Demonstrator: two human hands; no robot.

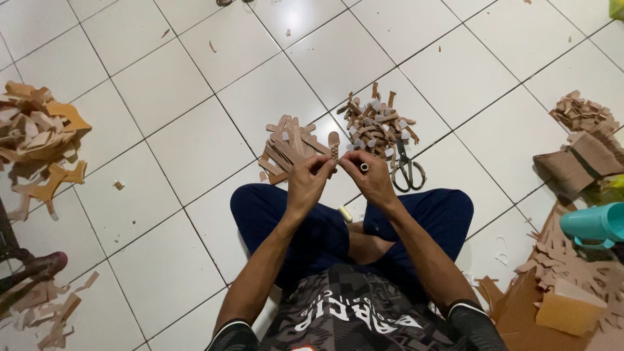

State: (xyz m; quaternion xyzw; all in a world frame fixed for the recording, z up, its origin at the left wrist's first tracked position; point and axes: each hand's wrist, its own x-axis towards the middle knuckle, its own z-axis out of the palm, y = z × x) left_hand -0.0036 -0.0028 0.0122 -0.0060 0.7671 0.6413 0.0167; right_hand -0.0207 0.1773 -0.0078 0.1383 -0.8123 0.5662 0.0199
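Two hands up over crossed legs: left hand (307, 179) and right hand (369, 175), fingertips pinched shut on one small braided tan strap piece (334, 149) held between them. Just past the fingers sit two piles, flat tan strips (289, 146) and curled strap bits (376, 123). One pair of scissors (407, 169) lies right of the right fingers on glossy white tile.

A floor of large glossy white tiles (195, 149) with dark grout lines fills the scene, reflecting soft overhead light. Heaps of brown cardboard scraps (39, 136) lie at the left edge, with more offcuts (572, 260) and a teal plastic jug (595, 224) at right.
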